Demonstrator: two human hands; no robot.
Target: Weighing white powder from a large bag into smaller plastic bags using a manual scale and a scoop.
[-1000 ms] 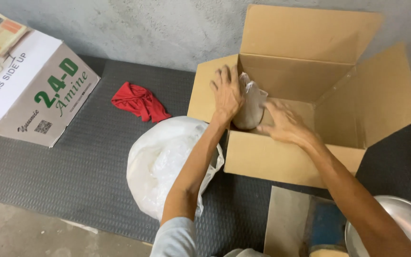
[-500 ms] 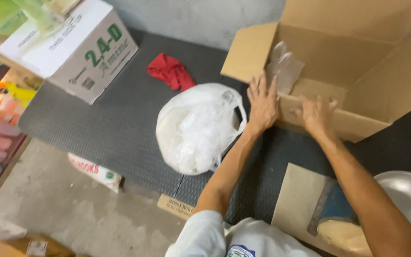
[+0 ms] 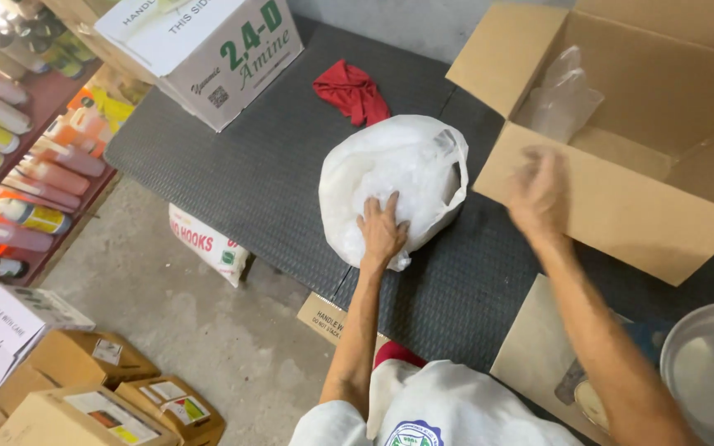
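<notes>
Left hand [image 3: 382,230] has left the cardboard box [image 3: 621,206] and now lies palm-down, fingers spread, on the white plastic bag [image 3: 390,165] on the dark mat [image 3: 233,165]. Right hand [image 3: 537,192], blurred, hovers loosely open before the box's front wall.

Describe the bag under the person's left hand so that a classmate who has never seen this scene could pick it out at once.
Start at the dark textured mat, between the white printed carton and the open brown cardboard box. In the middle lies a bulging white plastic bag, with the left hand resting on its near side. The red cloth behind it is small and flat; the bag alone is white, rounded and crinkled.
</notes>
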